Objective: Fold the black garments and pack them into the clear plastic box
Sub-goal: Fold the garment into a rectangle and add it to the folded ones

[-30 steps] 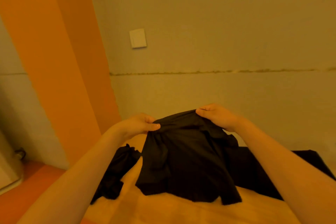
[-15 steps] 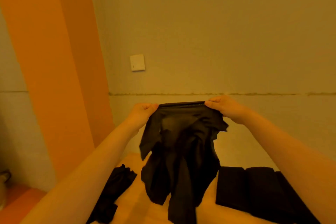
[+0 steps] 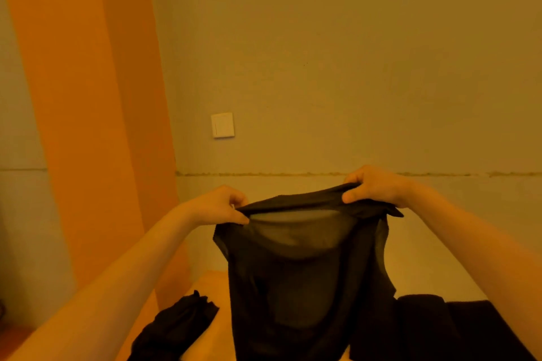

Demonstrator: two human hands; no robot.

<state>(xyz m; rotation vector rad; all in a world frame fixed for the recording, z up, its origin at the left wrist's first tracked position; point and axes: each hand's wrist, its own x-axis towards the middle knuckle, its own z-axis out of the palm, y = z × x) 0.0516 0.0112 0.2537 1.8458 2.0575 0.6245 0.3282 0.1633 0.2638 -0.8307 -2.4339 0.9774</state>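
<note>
The wall [image 3: 352, 67] fills most of what's in front of the person, pale and plain, with an orange panel [image 3: 88, 97] running up its left side and a small switch plate [image 3: 222, 125] low down. Below that sits the table [image 3: 217, 322], its far edge butted near the wall.

On the table to the right lie what look like folded black pieces [image 3: 440, 328] side by side (the light is dim and amber, so I can't make out their edges well), and to the left a crumpled black garment [image 3: 176, 328] waits its turn.

Between those, held up in the air, hangs the sheer black garment [image 3: 299, 272]. Its top edge runs nearly level from hand to hand, a little higher on the right, and its long axis drops straight down from that edge toward the table; the bottom passes out of view, so I can't tell whether it touches the surface. The left hand [image 3: 217, 208] pinches the left end of the edge between thumb and curled fingers; the right hand [image 3: 372, 184] grips the right end the same way. They are well apart, keeping the edge taut.

The garment hangs directly below both hands, equally near each, so laying it flat should mean lowering it straight down between the two piles. The clear plastic box isn't visible.
</note>
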